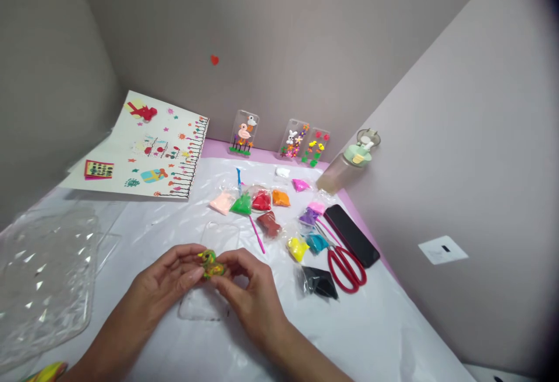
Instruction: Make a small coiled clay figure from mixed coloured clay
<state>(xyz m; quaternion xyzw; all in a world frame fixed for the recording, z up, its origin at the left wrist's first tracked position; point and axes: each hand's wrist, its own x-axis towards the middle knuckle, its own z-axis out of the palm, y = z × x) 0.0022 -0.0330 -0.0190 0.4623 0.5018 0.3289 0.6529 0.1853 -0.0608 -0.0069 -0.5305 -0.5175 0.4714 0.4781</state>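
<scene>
Between the fingertips of both hands is a small clay bird figure (pixel 212 266), marbled in green, yellow and orange. My left hand (pixel 168 274) pinches it from the left, at the head side. From the right, the thumb and fingers of my right hand (pixel 251 286) close on its body. Beneath them a clear phone case (pixel 198 307) lies flat on the white plastic sheet (pixel 152 225), partly covered by the hands. Just beyond are a pink modelling tool (pixel 257 235) and a packet of brown clay (pixel 269 225).
Several clay packets, including a red one (pixel 261 200), lie ahead. Red-handled scissors (pixel 347 268), a black phone (pixel 351 235) and a bottle (pixel 345 166) are at right. Decorated phone cases (pixel 244 133) lean on the wall. At left are a clear textured tray (pixel 48 283) and a decorated sheet (pixel 148 126).
</scene>
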